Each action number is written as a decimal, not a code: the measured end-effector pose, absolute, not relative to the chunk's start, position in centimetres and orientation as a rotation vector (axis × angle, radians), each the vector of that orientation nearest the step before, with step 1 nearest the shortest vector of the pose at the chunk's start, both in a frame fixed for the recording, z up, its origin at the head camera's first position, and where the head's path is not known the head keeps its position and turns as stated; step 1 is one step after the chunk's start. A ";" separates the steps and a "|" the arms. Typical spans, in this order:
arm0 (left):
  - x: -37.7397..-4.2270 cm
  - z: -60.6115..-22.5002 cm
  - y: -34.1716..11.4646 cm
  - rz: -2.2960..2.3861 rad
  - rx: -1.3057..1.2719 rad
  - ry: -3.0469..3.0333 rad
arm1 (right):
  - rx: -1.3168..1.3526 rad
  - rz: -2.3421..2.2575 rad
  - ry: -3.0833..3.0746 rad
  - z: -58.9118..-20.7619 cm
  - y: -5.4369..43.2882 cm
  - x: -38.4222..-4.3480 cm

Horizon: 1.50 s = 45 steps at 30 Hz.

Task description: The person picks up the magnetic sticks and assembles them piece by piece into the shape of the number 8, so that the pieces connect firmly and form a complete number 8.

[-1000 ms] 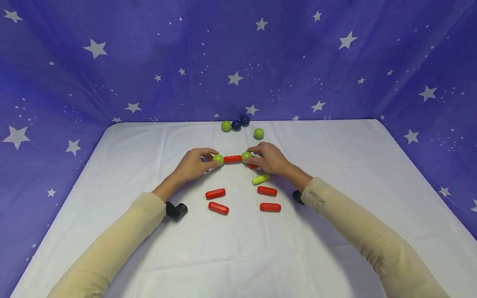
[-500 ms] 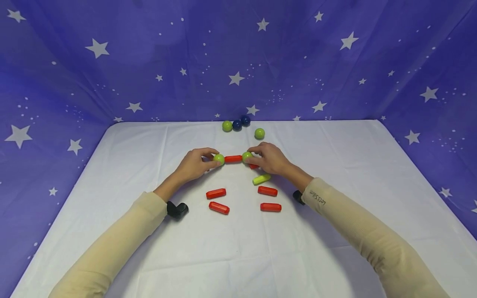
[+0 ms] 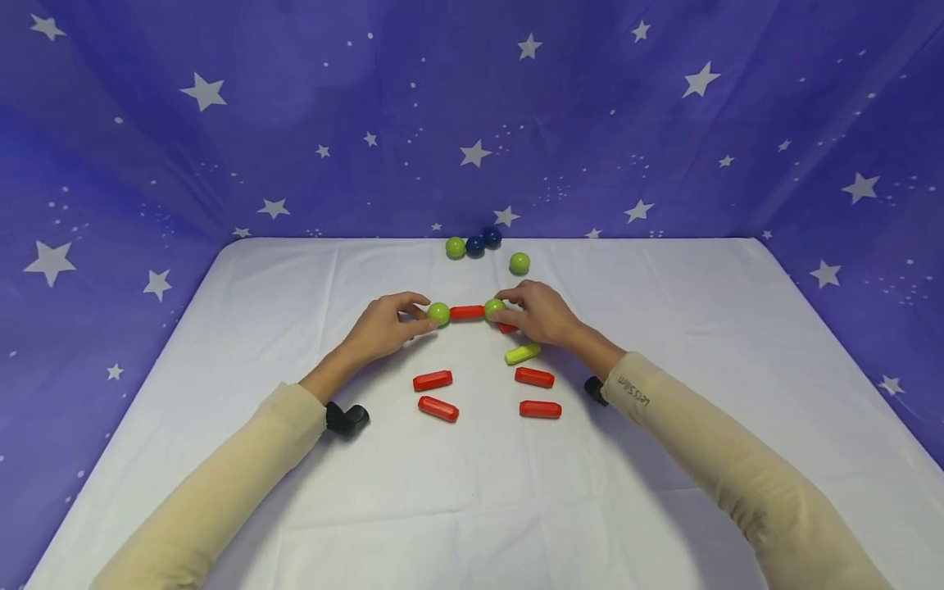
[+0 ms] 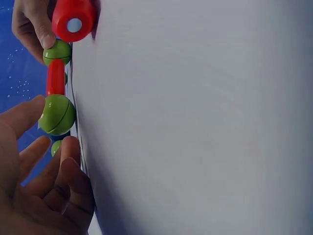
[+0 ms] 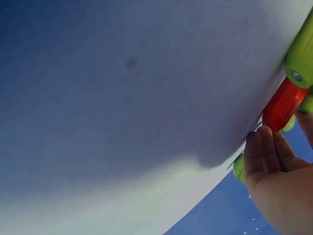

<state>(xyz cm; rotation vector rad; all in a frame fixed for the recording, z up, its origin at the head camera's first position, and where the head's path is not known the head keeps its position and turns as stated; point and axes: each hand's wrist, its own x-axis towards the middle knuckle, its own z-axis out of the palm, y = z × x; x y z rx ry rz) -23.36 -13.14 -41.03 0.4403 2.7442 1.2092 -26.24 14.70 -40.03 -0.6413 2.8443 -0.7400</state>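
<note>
A red magnetic rod joins two green balls in a row on the white table. At its left end, the left green ball sits beside my left hand. The left fingers are spread around that ball; in the left wrist view one fingertip is at the edge of the ball while the others stand apart from it. My right hand pinches the right green ball between thumb and fingers. Under the right hand lies another red rod, partly hidden. A yellow-green rod is just in front.
Several loose red rods lie nearer to me, in two pairs. At the back edge are a green ball and two dark blue balls, with another green ball to their right. A starry purple cloth encloses the table.
My left fingers have loosened from the left green ball and drawn slightly left. The right hand keeps its pinch. The whole view has shifted a little.
</note>
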 end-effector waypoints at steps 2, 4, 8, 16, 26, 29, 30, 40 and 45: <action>-22.8 -40.9 -13.5 1.218 0.426 2.737 | -0.645 -0.739 2.850 -40.1 14.8 -26.3; -21.8 -40.8 -13.7 1.235 0.423 2.728 | -0.643 -0.741 2.849 -40.1 14.8 -26.3; -19.3 -40.5 -13.3 1.232 0.469 2.710 | -0.638 -0.732 2.849 -40.0 14.9 -26.2; -16.4 -40.6 -12.6 1.194 0.517 2.677 | -0.645 -0.728 2.853 -39.8 14.9 -26.3; -16.2 -41.0 -12.8 1.166 0.561 2.683 | -0.650 -0.727 2.857 -40.1 14.9 -26.3; -16.2 -41.1 -12.8 1.131 0.576 2.697 | -0.646 -0.726 2.858 -40.1 14.9 -26.3; -16.2 -41.1 -12.8 1.122 0.585 2.700 | -0.644 -0.724 2.858 -40.0 14.9 -26.3; -16.2 -41.4 -13.0 1.117 0.630 2.711 | -0.637 -0.729 2.850 -40.1 14.7 -26.2; -16.3 -41.3 -13.0 1.131 0.601 2.707 | -0.635 -0.734 2.848 -40.1 14.7 -26.1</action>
